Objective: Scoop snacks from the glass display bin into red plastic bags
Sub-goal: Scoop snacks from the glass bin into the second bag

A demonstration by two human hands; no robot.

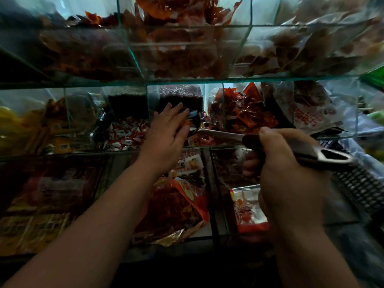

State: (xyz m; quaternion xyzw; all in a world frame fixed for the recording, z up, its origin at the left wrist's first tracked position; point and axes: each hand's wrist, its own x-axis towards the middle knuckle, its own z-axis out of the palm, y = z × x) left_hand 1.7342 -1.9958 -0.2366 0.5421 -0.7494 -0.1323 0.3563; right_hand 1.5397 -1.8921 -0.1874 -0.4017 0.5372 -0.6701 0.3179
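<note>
Our right hand (291,163) up close grips the metal scoop (324,155) poking into the middle glass bin (148,100), while our left hand (166,125) lies flat, fingers straight, on the wrapped snacks (204,139) there.

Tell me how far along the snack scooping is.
Done: nothing visibly bagged; no red bag is in view. In hand: the right hand grips the scoop, reaching into the glass bin, where the left hand touches wrapped snacks. Left: lifting a scoopful out and filling bags.
</note>
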